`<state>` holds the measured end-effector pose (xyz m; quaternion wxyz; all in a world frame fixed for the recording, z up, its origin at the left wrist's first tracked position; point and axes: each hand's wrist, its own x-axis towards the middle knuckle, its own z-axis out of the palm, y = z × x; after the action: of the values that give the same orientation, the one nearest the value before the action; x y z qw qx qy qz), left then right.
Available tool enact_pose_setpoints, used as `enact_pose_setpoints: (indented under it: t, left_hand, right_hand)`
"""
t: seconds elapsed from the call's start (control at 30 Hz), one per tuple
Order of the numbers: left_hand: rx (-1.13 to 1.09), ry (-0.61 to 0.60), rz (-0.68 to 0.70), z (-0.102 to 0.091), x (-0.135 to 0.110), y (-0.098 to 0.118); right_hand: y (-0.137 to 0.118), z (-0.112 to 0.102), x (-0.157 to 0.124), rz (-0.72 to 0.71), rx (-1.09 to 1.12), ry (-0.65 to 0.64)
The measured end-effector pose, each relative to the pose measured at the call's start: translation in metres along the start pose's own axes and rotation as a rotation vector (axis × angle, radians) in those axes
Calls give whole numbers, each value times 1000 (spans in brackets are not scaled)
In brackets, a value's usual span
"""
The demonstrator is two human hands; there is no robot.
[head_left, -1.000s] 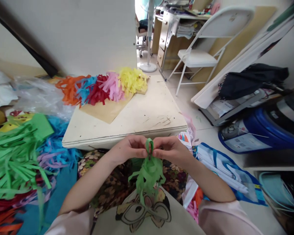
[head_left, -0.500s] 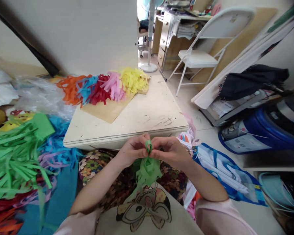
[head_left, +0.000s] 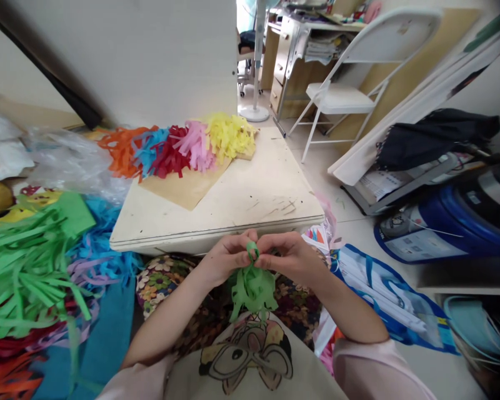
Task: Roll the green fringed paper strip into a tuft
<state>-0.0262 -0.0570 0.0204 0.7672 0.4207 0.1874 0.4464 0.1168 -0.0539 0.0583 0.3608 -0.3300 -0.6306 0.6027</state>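
A green paper tassel [head_left: 255,289] hangs from my fingers above my lap, its fringe pointing down. My left hand [head_left: 229,256] pinches the small loop at its top from the left. From the right, my right hand [head_left: 286,255] grips the same loop, thumb and forefinger pressed together. The fingertips of both hands nearly meet and partly hide the loop. Just beyond my hands is the cream tabletop [head_left: 233,200]. At its far side lie orange, blue, dark red, pink and yellow tassels [head_left: 229,136] in a row on a brown paper sheet [head_left: 187,189].
At left lies a heap of green fringed paper [head_left: 20,272] over blue, purple, red and orange strips. Clear plastic wrap [head_left: 75,161] is behind it. A blue-edged bag [head_left: 379,294] with white paper, a blue drum [head_left: 433,222] and a white folding chair [head_left: 341,100] stand right.
Both hands stay at the loop, with only slight finger movement. The green fringe now hangs a little more bunched. The whole view has shifted slightly.
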Motion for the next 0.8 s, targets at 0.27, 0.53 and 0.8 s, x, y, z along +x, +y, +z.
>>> enact_pose_setpoints:
  t: [0.27, 0.53, 0.8]
  left_hand:
    - [-78, 147, 64, 2, 3, -11]
    - [-166, 239, -51, -1, -1, -14]
    - [-69, 303, 63, -3, 0, -19]
  right_hand:
    - [3, 7, 3, 52, -50, 114]
    - [2, 6, 3, -4, -99, 52]
    - [11, 16, 4, -82, -259, 253]
